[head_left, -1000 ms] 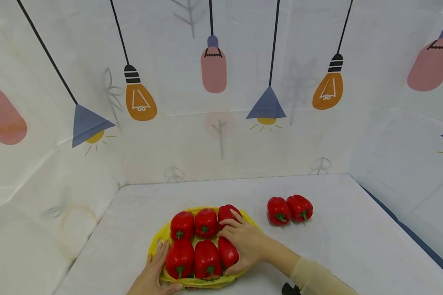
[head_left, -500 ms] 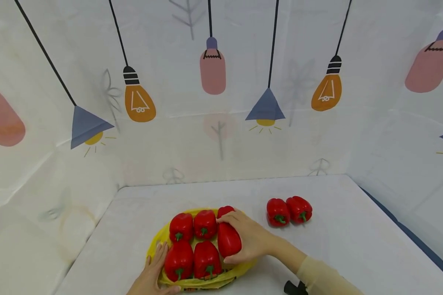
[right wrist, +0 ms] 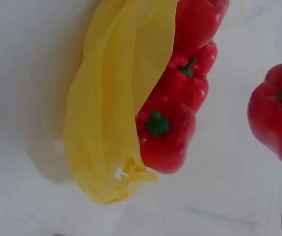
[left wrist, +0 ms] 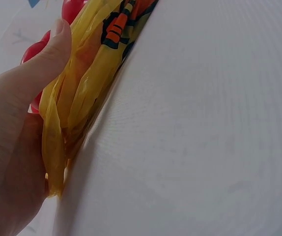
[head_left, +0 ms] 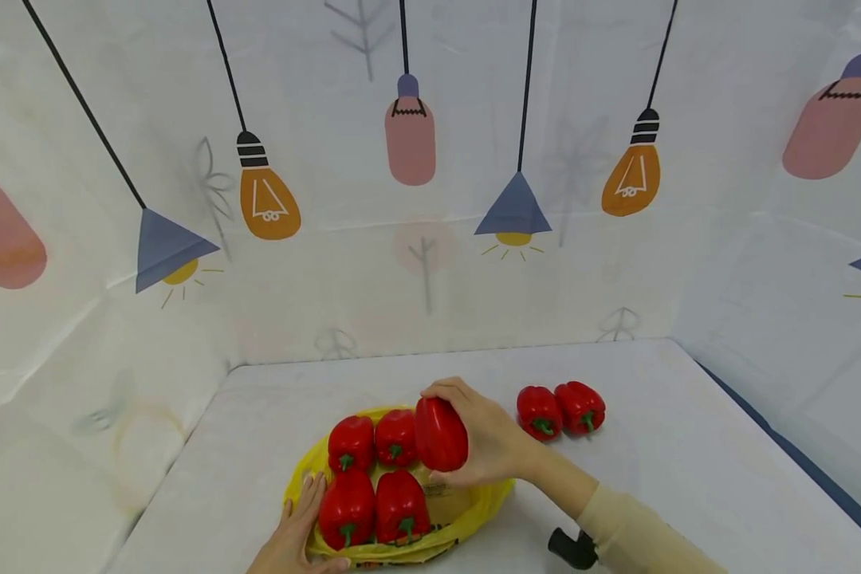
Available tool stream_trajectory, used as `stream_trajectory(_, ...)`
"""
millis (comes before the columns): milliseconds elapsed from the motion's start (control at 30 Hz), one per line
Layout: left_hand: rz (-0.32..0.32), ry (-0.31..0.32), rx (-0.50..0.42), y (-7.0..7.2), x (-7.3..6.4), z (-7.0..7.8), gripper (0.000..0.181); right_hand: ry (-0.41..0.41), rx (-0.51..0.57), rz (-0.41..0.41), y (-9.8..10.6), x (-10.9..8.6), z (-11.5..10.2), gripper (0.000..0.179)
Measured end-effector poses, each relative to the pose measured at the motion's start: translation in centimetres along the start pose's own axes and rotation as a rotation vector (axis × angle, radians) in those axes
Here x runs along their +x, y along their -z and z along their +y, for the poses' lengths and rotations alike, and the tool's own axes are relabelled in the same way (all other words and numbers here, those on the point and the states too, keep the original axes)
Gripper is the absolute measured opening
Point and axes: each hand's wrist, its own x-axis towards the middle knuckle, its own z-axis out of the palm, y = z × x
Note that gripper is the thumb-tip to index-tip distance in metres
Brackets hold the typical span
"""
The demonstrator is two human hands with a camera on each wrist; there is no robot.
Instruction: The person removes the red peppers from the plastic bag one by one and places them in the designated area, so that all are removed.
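Note:
My right hand point(head_left: 489, 440) grips a red bell pepper point(head_left: 441, 435) above the right side of a yellow plastic bag point(head_left: 491, 502). In the right wrist view this pepper point(right wrist: 276, 115) is at the right edge, clear of the bag, its green stem showing. Several other red bell peppers point(head_left: 402, 506) sit in two rows in the opened bag. The held pepper hides the back right of the bag in the head view. My left hand point(head_left: 296, 530) rests against the bag's left side, fingers extended; its thumb touches the bag's folded edge point(left wrist: 82, 93) in the left wrist view.
Two red bell peppers point(head_left: 540, 413) lie side by side on the white table point(head_left: 660, 446), right of and behind the bag. A black object point(head_left: 574, 548) is beside the right sleeve. Walls printed with lamps point(head_left: 516, 206) surround the table's back and sides.
My right hand has lifted the front right pepper up and back from the bag, baring the bag's inside there. My left hand has stayed at the bag's left side.

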Motion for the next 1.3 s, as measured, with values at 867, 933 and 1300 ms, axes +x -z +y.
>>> stream_trajectory(867,-0.012,-0.018,0.006,0.0,0.4,-0.3,0.113,0.007,-0.099,0.096,4.4,-0.8,0.6,0.095)
stream_trajectory(933,-0.013,-0.013,0.003,0.1,0.3,-0.3,0.113,0.002,-0.107,0.102,4.9,-1.2,0.7,0.095)
stream_trajectory(1300,-0.03,-0.018,-0.001,0.3,0.4,-0.3,0.112,-0.03,-0.176,0.159,7.0,-3.1,0.9,0.099)
